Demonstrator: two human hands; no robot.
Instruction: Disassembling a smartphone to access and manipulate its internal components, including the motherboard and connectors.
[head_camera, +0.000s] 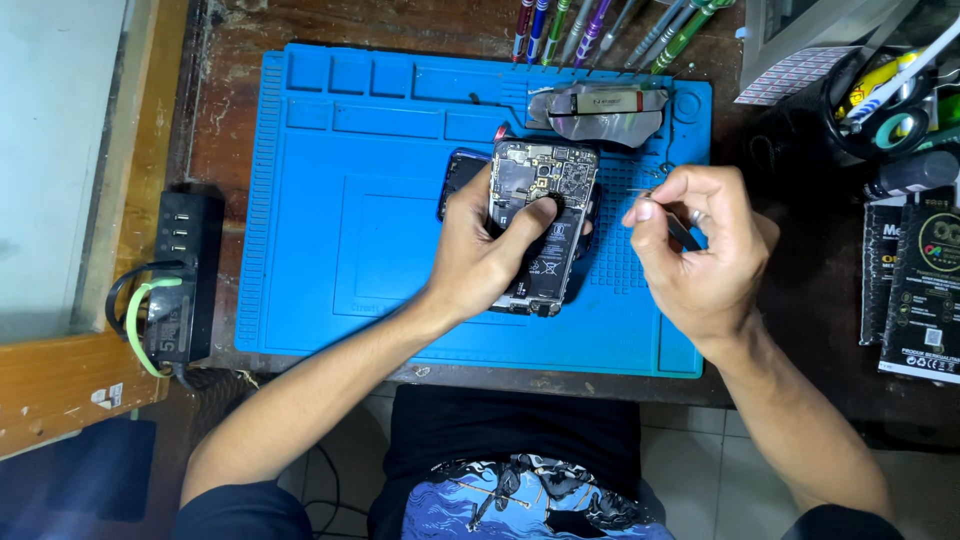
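Blue repair mat (330, 250) on dark wooden desk (800, 330)
Left hand (480, 250) grips opened phone (540, 225), circuit board and battery exposed, mid-mat; right hand (700, 250) pinches tweezers (680, 228)

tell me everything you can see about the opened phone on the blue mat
The opened phone lies back-up and slightly tilted on the blue work mat, its rear cover off. The upper part shows a bare circuit board with metal shields and small components; below it sits a black battery with white markings. The frame looks dark. The left hand grips it from the left, thumb pressed on the battery's top. The right hand holds tweezers just beside its upper right edge, not clearly touching it.
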